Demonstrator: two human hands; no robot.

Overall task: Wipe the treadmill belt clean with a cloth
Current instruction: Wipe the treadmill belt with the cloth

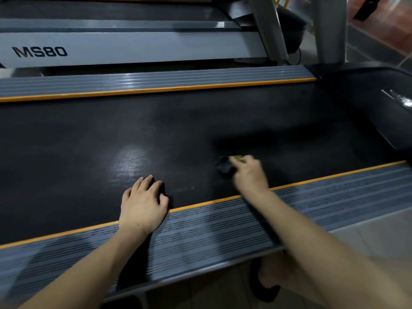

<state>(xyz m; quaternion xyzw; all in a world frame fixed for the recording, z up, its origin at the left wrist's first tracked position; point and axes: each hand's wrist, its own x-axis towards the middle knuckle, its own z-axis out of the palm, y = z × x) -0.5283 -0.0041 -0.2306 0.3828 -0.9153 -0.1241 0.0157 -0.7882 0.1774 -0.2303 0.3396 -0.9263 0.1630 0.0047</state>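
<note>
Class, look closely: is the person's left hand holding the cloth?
No: the left hand rests flat on the belt, while the right hand grips the cloth.

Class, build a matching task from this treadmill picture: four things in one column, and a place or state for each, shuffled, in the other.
1. left hand
2. right hand
3. cloth
4. "MS80" lettering

a. on the neighbouring treadmill's frame
b. dark, on the belt
c. resting flat at the belt's near edge
d. blurred, holding the cloth

Pairs: 1-c, 2-d, 3-b, 4-a

Belt (200,121) matt blk textured rubber; side rail (223,230) ribbed grey
</note>
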